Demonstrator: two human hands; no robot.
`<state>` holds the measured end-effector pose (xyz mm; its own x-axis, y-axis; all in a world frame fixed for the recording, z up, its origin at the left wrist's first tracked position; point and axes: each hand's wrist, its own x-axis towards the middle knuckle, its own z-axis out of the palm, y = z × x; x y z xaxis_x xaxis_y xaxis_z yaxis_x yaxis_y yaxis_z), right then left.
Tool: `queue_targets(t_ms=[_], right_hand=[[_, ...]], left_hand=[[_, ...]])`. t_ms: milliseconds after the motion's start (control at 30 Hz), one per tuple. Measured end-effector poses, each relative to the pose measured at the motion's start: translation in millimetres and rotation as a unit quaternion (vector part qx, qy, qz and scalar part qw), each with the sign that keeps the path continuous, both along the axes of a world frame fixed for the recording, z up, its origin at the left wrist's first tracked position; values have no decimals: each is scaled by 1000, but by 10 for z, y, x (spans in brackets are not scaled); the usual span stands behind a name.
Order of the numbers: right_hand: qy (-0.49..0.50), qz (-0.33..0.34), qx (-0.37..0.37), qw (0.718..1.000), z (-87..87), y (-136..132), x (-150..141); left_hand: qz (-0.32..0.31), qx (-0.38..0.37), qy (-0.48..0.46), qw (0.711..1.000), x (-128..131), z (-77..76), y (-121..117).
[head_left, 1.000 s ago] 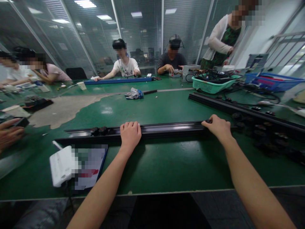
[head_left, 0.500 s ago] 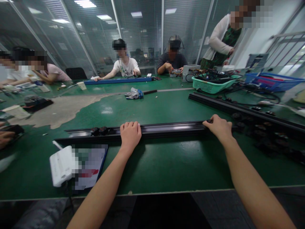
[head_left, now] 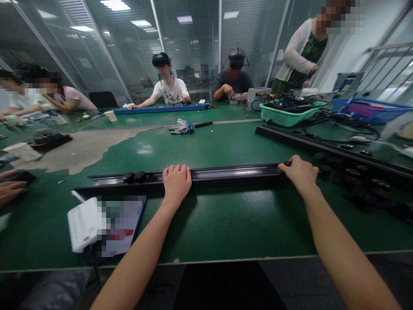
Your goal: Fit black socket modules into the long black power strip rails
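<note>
Left hand [head_left: 177,181] clasps black rail [head_left: 230,173]; green basket [head_left: 280,115] holds dark cables [head_left: 294,101].

Covered, cropped, blurred

We cannot identify the small dark piece [head_left: 287,163] the right hand [head_left: 300,173] mostly covers. The left hand [head_left: 177,182] hides part of the black rail [head_left: 232,173]. Blur muddles the dark parts [head_left: 359,190] at right; the left edge cuts off a co-worker's hand [head_left: 11,190].

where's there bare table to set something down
Bare green tabletop lies between the left arm and right arm, in front of the black rail; another runs from it to the glove. Crowded: right side, with dark parts and second rail.
</note>
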<state>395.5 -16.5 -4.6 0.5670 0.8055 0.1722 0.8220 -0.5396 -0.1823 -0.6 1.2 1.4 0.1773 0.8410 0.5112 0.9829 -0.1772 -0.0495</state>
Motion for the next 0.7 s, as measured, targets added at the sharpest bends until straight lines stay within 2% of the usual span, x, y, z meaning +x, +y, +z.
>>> queue_targets(t_ms=[400,700], right_hand=[[-4,-3,-12,1000,10,-5,-7],[-2,-19,1,1000,-38,4,106]], left_hand=[[-5,-1,-8,1000,-1,0,4],[-4,0,-6,1000,-7,-9,7]])
